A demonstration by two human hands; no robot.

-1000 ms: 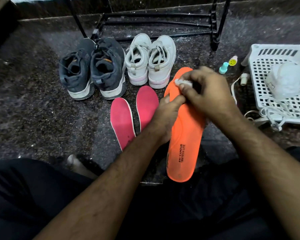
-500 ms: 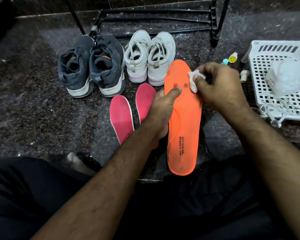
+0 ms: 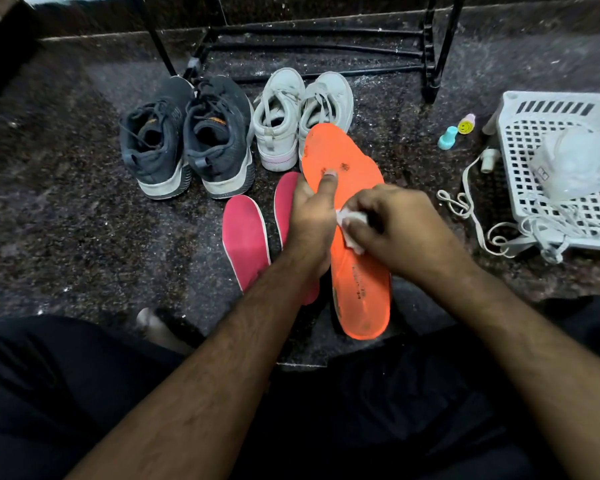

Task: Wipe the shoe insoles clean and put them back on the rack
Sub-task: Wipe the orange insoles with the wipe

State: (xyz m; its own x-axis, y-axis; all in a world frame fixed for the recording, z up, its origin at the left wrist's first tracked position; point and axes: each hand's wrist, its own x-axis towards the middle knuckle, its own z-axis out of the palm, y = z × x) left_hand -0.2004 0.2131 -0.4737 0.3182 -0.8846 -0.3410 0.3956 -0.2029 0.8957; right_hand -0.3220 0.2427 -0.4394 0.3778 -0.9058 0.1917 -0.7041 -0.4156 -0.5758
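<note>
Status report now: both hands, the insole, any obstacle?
Left hand grips orange foam insole, thumb on top. Right hand presses white wipe mid-insole. Dark spots near toe. No obstacle.

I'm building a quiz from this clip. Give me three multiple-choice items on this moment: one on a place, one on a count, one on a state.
1. Where do the pink insoles lie?
A. On the rack
B. On the floor, near side of the shoes
C. In the basket

2. How many shoes stand on the floor?
A. Two
B. Three
C. Four

3. What is the right hand doing?
A. Pressing a white wipe on the orange insole
B. Resting empty on the floor
C. Lifting a shoe

Answers:
1 B: both lie flat on the floor in front of the dark shoes and white shoes.
2 C: one dark pair, one white pair.
3 A: the wipe sits under its fingers on the orange insole, which the left hand steadies.
</note>
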